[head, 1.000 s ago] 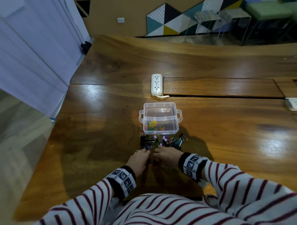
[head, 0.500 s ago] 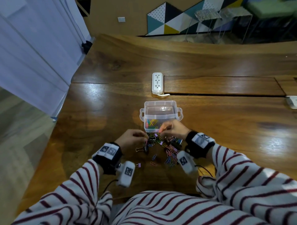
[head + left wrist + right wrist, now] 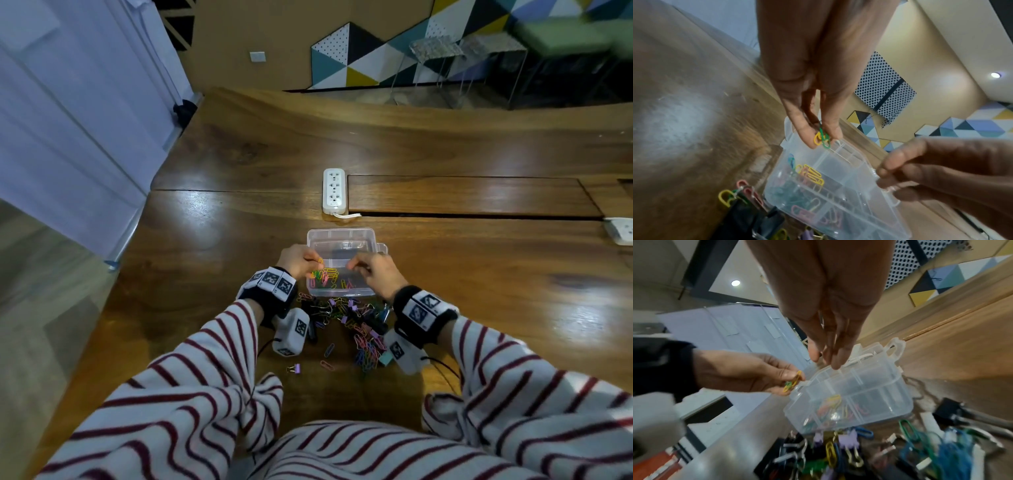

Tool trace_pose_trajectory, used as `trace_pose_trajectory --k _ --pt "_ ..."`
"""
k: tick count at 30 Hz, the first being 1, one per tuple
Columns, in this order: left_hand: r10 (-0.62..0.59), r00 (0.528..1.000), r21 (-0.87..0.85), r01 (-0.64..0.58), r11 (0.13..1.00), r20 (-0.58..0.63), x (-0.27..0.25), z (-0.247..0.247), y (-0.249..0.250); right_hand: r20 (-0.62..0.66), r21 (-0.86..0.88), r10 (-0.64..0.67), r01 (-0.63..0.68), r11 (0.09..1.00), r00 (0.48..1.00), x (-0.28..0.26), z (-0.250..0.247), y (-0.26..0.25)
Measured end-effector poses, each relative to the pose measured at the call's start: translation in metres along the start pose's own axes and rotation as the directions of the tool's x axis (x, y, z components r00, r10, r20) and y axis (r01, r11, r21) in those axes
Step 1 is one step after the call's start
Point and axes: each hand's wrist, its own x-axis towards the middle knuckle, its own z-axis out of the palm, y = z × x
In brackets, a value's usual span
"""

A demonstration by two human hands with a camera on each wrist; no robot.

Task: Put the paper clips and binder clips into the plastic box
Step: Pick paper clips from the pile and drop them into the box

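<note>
1. Nearest the person, on the wooden worktop, a mixed heap of paper clips and binder clips lies just in front of the plastic box; a few strays, one small purple binder clip among them, sit closer in. Most of the stock is unpacked.
2. Over the box's near-left corner, the left hand pinches a yellow and a green paper clip between thumb and fingers, just above the rim.
3. Over the right side of the box, the right hand hovers with its fingers straight and close together, pointing down; nothing shows in them.
4. Inside the box, a small batch of coloured paper clips lies in the near-left part; whether the thin ridges on its floor divide it into compartments I cannot tell. No binder clips show inside.
5. Beyond the box, a white power strip lies well apart, uninvolved.
6. Judgement: the step in hand is a drop-off, early in the task. Next, the left pinch should part over the opening, clear of the rim, and both hands should reach for the heap.
</note>
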Motion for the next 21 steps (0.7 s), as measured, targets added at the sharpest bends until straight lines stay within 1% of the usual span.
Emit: trace_pose_trajectory --k 2,3,4,5,7,9,10,11,12,13,14,15,17,19,21 --pt "-0.028 0.999 0.054 0.026 0.998 0.032 -0.001 0.001 0.0 0.066 -0.048 -0.086 0.089 0.995 0.994 -0.016 0.005 0.001" --pt "-0.029 0.998 0.088 0.024 0.996 0.059 -0.003 0.0 0.002 0.132 -0.094 -0.129 0.142 0.985 0.983 -0.022 0.009 0.002" --pt "-0.015 0.997 0.133 0.004 0.991 0.077 -0.007 -0.002 0.002 0.205 -0.153 -0.171 0.204 0.967 0.964 -0.026 0.016 0.002" --pt "0.031 0.997 0.169 -0.043 0.985 0.07 -0.009 -0.005 0.002 0.269 -0.225 -0.203 0.267 0.937 0.941 -0.028 0.022 0.002" --pt "0.167 0.986 0.186 -0.161 0.969 -0.018 -0.02 -0.012 -0.002 0.365 -0.358 -0.21 0.345 0.868 0.907 -0.03 0.035 0.006" --pt "0.263 0.954 0.16 -0.24 0.958 -0.146 -0.036 -0.01 -0.014 0.423 -0.479 -0.184 0.391 0.786 0.887 -0.033 0.044 0.011" --pt "0.304 0.939 0.205 -0.27 0.941 -0.16 -0.044 -0.004 -0.022 0.436 -0.518 -0.171 0.402 0.755 0.883 -0.036 0.046 0.013" --pt "0.333 0.937 0.294 -0.29 0.911 -0.105 -0.053 0.004 -0.032 0.438 -0.538 -0.166 0.406 0.739 0.883 -0.039 0.049 0.017" --pt "0.324 0.946 0.418 -0.3 0.857 0.013 -0.061 0.014 -0.04 0.426 -0.544 -0.173 0.405 0.735 0.888 -0.043 0.049 0.021" --pt "0.277 0.951 0.537 -0.305 0.786 0.134 -0.069 0.023 -0.047 0.409 -0.542 -0.189 0.404 0.737 0.893 -0.047 0.05 0.026" --pt "0.223 0.954 0.619 -0.301 0.725 0.203 -0.076 0.031 -0.055 0.394 -0.54 -0.207 0.408 0.736 0.896 -0.05 0.05 0.031" --pt "0.182 0.959 0.655 -0.282 0.701 0.217 -0.081 0.035 -0.061 0.382 -0.541 -0.212 0.404 0.737 0.899 -0.053 0.049 0.036" --pt "0.145 0.97 0.658 -0.239 0.715 0.194 -0.089 0.036 -0.07 0.375 -0.545 -0.203 0.392 0.741 0.905 -0.058 0.047 0.045" --pt "0.117 0.968 0.657 -0.236 0.716 0.221 -0.096 0.032 -0.075 0.394 -0.535 -0.198 0.399 0.744 0.897 -0.063 0.043 0.049" --pt "0.123 0.965 0.655 -0.249 0.714 0.232 -0.098 0.026 -0.077 0.412 -0.53 -0.206 0.417 0.738 0.887 -0.065 0.039 0.048"
